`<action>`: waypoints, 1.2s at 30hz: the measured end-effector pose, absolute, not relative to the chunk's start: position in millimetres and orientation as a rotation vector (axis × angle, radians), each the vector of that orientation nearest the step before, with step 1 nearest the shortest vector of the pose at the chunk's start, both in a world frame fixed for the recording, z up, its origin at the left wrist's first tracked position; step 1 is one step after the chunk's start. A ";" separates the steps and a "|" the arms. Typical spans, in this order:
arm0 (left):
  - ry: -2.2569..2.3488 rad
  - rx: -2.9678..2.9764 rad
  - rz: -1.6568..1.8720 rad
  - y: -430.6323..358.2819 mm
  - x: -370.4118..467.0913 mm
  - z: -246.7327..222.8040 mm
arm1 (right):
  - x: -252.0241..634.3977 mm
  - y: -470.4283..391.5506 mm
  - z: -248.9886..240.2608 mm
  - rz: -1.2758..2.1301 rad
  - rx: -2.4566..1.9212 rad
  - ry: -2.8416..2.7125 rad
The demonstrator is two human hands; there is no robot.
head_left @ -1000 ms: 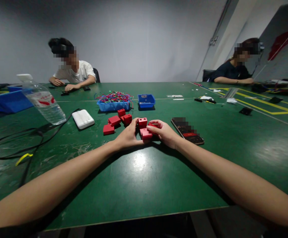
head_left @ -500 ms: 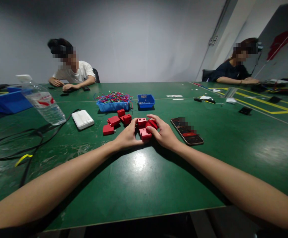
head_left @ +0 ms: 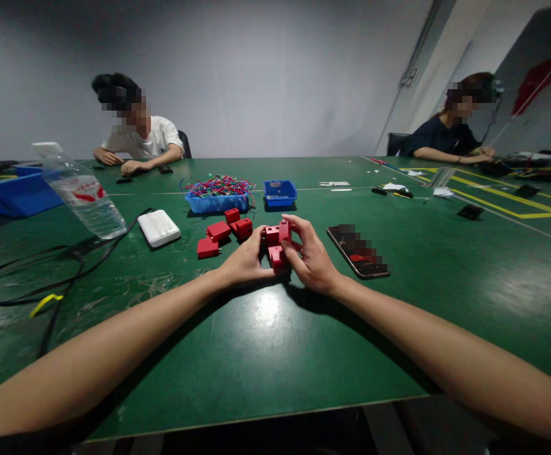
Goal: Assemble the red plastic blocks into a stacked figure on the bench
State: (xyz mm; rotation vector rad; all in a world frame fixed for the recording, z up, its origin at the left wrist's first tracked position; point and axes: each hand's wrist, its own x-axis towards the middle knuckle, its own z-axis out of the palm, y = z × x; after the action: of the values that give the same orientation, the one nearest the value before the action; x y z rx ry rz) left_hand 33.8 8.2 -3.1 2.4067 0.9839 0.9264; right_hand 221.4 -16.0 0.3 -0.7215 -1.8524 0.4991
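Note:
On the green table in front of me, my left hand (head_left: pixel 244 260) is closed round a red block with round holes (head_left: pixel 272 236), with its thumb along the near left side. Another red piece (head_left: pixel 275 256) sits just below that block, and I cannot tell whether the two are joined. Between its thumb and fingers, my right hand (head_left: pixel 312 258) pinches a narrow red block (head_left: pixel 284 231) held upright against the holed one. Left of my hands lie several loose red blocks (head_left: pixel 218 231), some with small metal pins sticking out.
Beyond the blocks stand a blue tray of coloured wires (head_left: pixel 216 203) and a smaller blue tray (head_left: pixel 280 194). A phone (head_left: pixel 358 253) lies to the right. Leftward are a white device (head_left: pixel 158 228), a tilted water bottle (head_left: pixel 83 193) and a black cable (head_left: pixel 74 275). Two people sit across the table.
My right hand has turned the red block it holds from a slanted position to upright and brought it left against the holed block. My left hand has hardly moved.

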 end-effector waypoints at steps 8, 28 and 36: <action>0.933 2.413 0.938 8.5 33.6 -3.0 | 222.3 -12.5 6.0 0.924 -0.785 -1.500; 0.949 2.436 0.928 11.4 32.8 -4.4 | 222.5 -16.1 9.7 0.712 -0.667 -1.794; 0.921 2.416 0.939 11.3 32.1 -5.5 | 220.9 -15.8 4.5 0.796 -0.723 -1.693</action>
State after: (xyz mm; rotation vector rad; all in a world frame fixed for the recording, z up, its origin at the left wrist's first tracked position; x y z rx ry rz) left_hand 32.1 11.3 -5.5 2.4158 0.9213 0.9395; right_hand 220.9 -15.8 4.5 -0.7232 -1.6927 0.7958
